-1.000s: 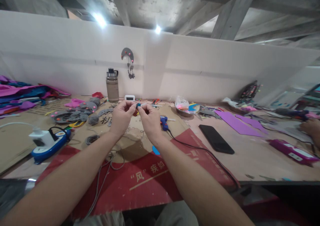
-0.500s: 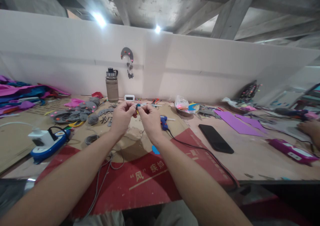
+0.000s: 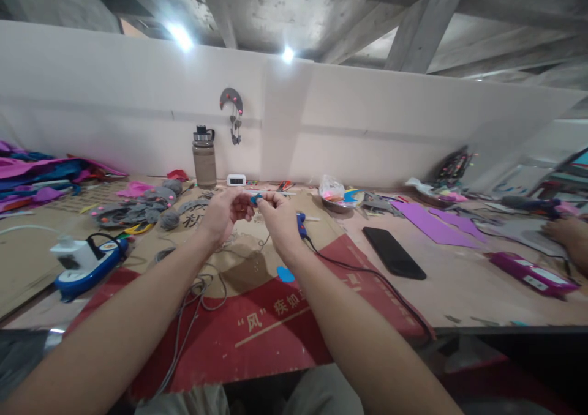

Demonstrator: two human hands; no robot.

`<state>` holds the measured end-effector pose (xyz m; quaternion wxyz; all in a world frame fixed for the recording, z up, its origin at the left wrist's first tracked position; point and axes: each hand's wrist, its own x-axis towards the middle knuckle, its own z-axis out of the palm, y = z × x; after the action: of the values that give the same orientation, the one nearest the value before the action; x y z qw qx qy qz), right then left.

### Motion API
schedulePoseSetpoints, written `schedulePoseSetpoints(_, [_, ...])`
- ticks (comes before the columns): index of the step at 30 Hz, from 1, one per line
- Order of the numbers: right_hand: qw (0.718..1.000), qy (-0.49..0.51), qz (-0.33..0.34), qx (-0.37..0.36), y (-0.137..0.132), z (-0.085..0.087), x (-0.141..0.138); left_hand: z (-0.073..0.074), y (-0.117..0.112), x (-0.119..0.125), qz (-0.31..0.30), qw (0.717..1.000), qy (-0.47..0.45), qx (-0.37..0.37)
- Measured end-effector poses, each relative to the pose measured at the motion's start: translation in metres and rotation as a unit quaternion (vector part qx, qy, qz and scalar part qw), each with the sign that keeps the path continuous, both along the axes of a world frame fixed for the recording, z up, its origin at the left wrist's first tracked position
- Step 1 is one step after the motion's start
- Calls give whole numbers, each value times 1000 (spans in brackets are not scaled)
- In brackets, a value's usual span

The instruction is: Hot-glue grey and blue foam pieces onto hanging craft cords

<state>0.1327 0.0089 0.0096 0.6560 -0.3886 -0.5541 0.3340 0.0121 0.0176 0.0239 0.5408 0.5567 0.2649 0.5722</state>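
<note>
Above the cardboard sheet [image 3: 271,335], my left hand [image 3: 223,214] and my right hand [image 3: 278,218] meet at the fingertips. Between them is a small blue piece [image 3: 256,199], maybe felt, mostly covered by fingers. The right thumb and forefinger pinch it, while the curled left fingers hold its other side. Below my right wrist lies a flat blue cut-out [image 3: 285,274]. A blue glue gun [image 3: 301,224] rests just right of my right hand, its black cord running to the right. Loops of grey cord [image 3: 199,289] lie under my left forearm.
Grey yarn and felt pieces [image 3: 138,205] lie left, behind a blue power strip [image 3: 92,268]. A bottle [image 3: 204,158] stands by the partition. A phone [image 3: 394,253], purple sheets [image 3: 434,224] and a bowl [image 3: 340,207] are to the right. Another person's hand [image 3: 567,234] shows far right.
The blue piece has turned and shows more of its blue face. My left fingers have loosened from a tight pinch into a looser curl; the right hand stays pinched.
</note>
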Motion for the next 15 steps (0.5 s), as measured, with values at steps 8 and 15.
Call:
schedulePoseSetpoints(8, [996, 51, 50, -49, 8, -2, 4, 0, 0, 0, -5, 1000, 14, -4])
schedulePoseSetpoints(15, [996, 54, 63, -40, 4, -1, 3, -2, -1, 2, 62, 995, 70, 44])
